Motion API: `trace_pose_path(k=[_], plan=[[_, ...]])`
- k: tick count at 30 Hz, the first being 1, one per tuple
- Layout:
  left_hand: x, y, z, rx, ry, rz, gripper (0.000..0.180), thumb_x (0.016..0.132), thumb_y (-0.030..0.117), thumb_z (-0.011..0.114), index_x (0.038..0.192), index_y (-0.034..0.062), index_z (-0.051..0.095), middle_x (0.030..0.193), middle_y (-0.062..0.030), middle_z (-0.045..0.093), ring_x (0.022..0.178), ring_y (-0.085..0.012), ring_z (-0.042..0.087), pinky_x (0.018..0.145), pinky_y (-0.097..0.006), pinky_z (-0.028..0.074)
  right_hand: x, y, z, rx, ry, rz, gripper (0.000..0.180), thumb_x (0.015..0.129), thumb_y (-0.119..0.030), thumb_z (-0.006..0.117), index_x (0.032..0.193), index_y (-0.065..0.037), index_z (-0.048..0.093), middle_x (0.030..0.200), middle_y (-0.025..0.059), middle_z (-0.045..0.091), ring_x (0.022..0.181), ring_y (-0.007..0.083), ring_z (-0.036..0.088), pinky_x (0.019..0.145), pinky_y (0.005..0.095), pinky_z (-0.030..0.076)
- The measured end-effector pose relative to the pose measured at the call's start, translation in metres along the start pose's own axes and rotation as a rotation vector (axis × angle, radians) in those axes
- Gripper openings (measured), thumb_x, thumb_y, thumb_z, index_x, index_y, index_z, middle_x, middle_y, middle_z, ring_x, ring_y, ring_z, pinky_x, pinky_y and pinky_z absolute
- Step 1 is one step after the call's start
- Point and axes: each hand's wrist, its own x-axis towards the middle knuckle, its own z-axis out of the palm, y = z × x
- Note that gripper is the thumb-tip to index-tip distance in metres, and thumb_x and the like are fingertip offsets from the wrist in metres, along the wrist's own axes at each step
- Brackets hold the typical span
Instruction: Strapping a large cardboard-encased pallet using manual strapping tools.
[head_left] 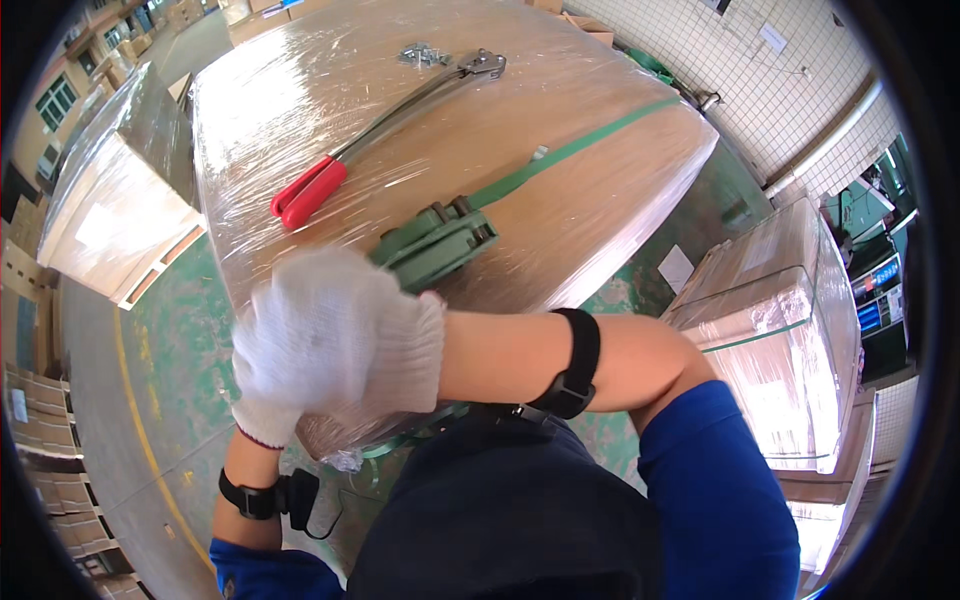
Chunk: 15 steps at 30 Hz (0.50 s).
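My right hand, in a white knitted glove, is closed and smeared by motion. Its arm crosses in front of me from the right. A green metal strapping tensioner runs in behind this glove, so its handle end is hidden. My left hand, gloved too, is pressed up against the right hand and mostly covered by it; its fingers do not show. From the tensioner a green strap stretches across the film-wrapped carton load. A crimping tool with red grips lies on top, beside a small heap of metal seals.
Another wrapped load on a pallet stands at the left. At the right are strapped, film-wrapped cartons. A white tiled wall with a pipe rises beyond. Flat stacked cartons line the far left, past a yellow floor line.
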Motion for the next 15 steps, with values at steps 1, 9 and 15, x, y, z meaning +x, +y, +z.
trace_pose_path(k=[1, 9, 15], plan=[[-0.007, 0.012, 0.002, -0.241, 0.099, -0.251, 0.054, 0.08, 0.053, 0.079, 0.107, 0.0062, 0.072, 0.089, -0.0122, 0.073, 0.085, -0.037, 0.069, 0.078, -0.046, 0.055, 0.01, 0.004, -0.011, 0.032, -0.094, -0.02, 0.053, 0.101, -0.021, 0.065, 0.149, -0.006, 0.047, 0.15, 0.0127, 0.051, 0.134, 0.0221, 0.052, 0.112, 0.0376, 0.045], [0.032, 0.018, -0.018, -0.173, -0.455, -0.435, 0.056, 0.08, 0.052, 0.079, 0.111, 0.0057, 0.07, 0.097, -0.0137, 0.072, 0.094, -0.0357, 0.068, 0.082, -0.046, 0.055, 0.013, 0.029, -0.05, 0.127, 0.001, 0.296, 0.027, 0.101, -0.024, 0.065, 0.119, -0.004, 0.064, 0.116, 0.0099, 0.069, 0.104, 0.0179, 0.066, 0.096, 0.0358, 0.053], [0.018, 0.01, -0.025, -0.197, -0.345, -0.401, 0.05, 0.084, 0.051, 0.076, 0.112, 0.0094, 0.07, 0.098, -0.0116, 0.072, 0.095, -0.0361, 0.068, 0.083, -0.046, 0.054, 0.054, -0.014, -0.032, 0.265, -0.802, 0.181, 0.059, 0.101, -0.018, 0.061, 0.155, -0.005, 0.039, 0.151, 0.0127, 0.051, 0.135, 0.0269, 0.052, 0.116, 0.0415, 0.041]])
